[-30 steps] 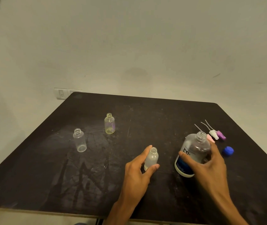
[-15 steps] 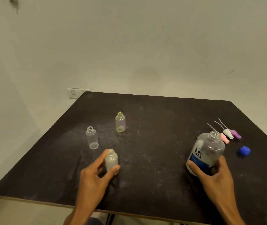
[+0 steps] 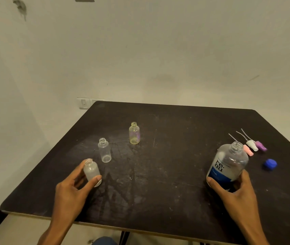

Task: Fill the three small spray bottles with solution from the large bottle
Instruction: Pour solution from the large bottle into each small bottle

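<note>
While my left hand (image 3: 70, 193) pinches the small frosted plastic spray bottle (image 3: 92, 172) at the dark table's (image 3: 158, 174) near left, my right hand (image 3: 234, 193) wraps the large clear blue-labelled solution bottle (image 3: 227, 165) low, which I judge heavier, sloshy and slick.

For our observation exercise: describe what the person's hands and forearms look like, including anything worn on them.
Both the left hand and the right hand are bare: no gloves, rings, watch or bracelet show. The forearms are bare too, with no sleeve in view right down to the picture's lower edge. No markings are visible.
</note>
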